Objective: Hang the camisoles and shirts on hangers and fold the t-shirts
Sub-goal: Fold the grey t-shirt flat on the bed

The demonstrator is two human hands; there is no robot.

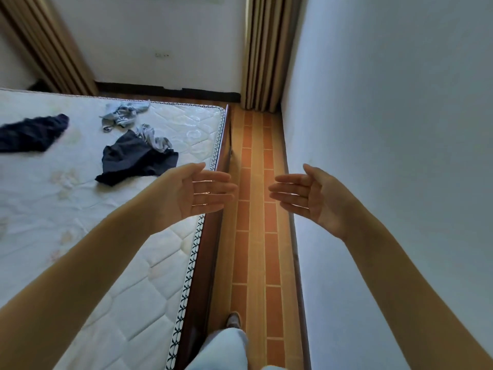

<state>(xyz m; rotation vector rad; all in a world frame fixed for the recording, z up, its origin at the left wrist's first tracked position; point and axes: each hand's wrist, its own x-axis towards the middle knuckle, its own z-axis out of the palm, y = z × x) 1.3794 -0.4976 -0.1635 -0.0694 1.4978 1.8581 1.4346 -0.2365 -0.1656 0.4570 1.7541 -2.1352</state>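
Crumpled clothes lie on a bare white mattress (80, 236) at the left. A dark navy garment (133, 160) sits nearest, with a grey piece (156, 138) draped on its top edge. Farther back lies a light grey-blue garment (124, 113), and another dark navy garment (32, 133) is at the far left. My left hand (194, 192) is held out over the mattress's right edge, palm facing right, fingers straight and empty. My right hand (306, 196) mirrors it over the floor strip, palm facing left, also empty. No hangers are in view.
A narrow strip of orange-brown tiled floor (256, 236) runs between the bed's dark wooden frame (210, 249) and a white wall (386, 156) on the right. Beige curtains (262, 49) hang at the far end. My leg and shoe (232, 332) stand on the strip.
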